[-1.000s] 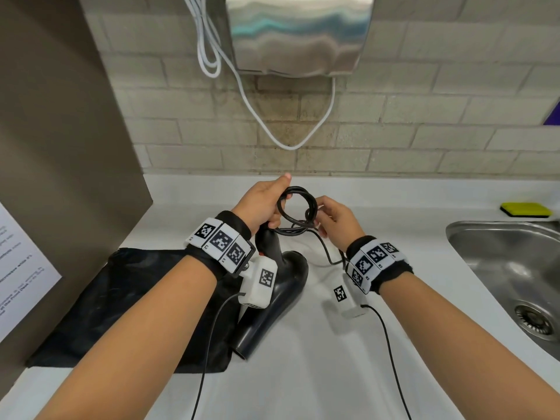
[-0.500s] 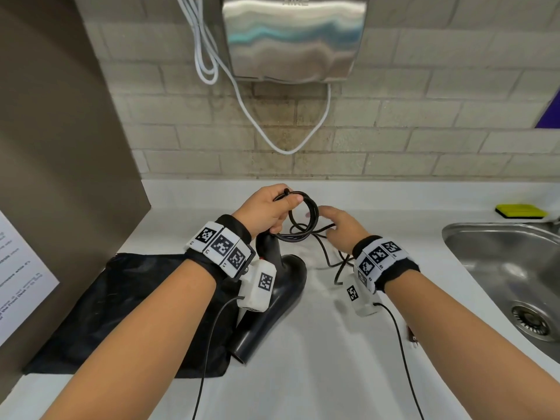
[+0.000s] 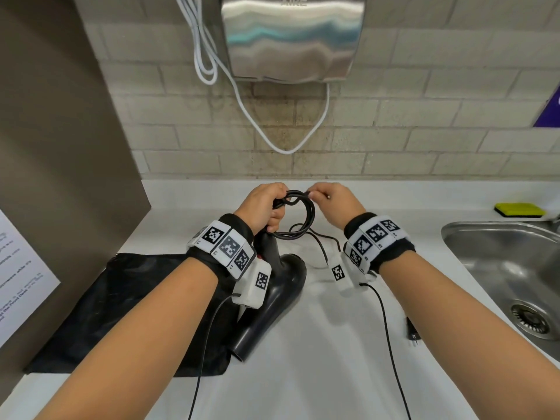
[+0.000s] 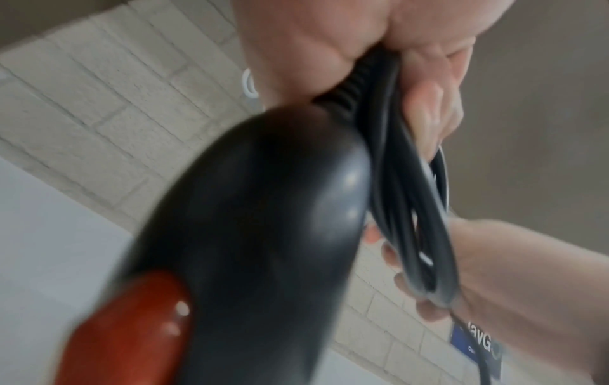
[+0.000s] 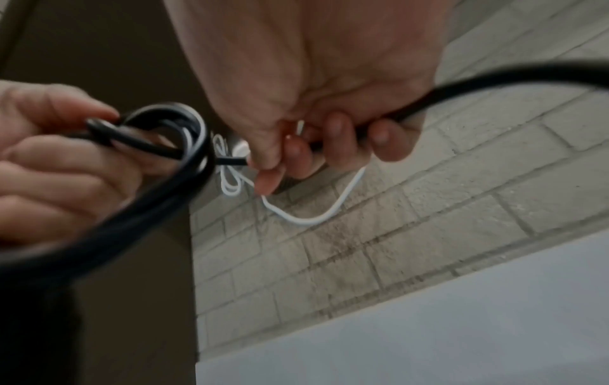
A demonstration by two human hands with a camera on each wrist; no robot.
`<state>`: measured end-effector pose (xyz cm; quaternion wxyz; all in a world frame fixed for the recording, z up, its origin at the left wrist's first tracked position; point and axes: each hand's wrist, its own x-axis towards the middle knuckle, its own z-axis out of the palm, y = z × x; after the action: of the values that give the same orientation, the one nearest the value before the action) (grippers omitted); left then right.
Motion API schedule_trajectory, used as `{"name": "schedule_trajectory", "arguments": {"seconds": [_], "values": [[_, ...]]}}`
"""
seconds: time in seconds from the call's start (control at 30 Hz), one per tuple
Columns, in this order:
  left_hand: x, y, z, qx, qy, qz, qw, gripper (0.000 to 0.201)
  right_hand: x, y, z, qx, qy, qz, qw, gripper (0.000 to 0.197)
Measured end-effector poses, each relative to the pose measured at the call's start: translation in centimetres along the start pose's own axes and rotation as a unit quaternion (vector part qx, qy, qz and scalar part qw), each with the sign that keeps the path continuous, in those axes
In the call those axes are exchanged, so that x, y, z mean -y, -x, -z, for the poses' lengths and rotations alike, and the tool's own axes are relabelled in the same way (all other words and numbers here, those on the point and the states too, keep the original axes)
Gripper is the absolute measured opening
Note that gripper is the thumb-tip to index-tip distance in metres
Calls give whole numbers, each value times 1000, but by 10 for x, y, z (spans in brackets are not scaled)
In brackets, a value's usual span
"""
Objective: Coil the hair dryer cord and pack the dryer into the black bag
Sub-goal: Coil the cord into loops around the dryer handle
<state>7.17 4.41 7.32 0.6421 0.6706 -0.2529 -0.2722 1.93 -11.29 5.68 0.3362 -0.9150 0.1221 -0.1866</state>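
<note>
Head view: dryer (image 3: 269,295) lies on counter, partly over the bag (image 3: 121,313). Left hand (image 3: 263,207) grips coiled cord (image 3: 303,213) above the dryer; right hand (image 3: 333,201) pinches it.

Left wrist view: loops bunch stiffly against the dryer's smooth, likely slippery handle; best held there.

Right wrist view: fingers (image 5: 339,146) curl round springy cord.

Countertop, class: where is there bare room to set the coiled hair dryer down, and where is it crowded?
Bare countertop lies between the black bag and the sink, in front of the hair dryer, and along the wall behind both hands. Crowded: the bag side, and near the loose cord and plug.
</note>
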Motion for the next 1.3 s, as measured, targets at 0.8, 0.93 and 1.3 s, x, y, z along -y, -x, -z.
{"name": "schedule_trajectory", "arguments": {"seconds": [0.8,0.93,1.3], "values": [[3,4,-2,25,-96,-82,992,33,37,46,0,-153,-168,128,965,28],[5,3,-4,2,-56,-80,995,35,29,57,-24,-116,-139,163,970,32],[-1,5,-8,-3,-67,-47,997,38,14,54,-36,-60,-65,188,978,25]]}}
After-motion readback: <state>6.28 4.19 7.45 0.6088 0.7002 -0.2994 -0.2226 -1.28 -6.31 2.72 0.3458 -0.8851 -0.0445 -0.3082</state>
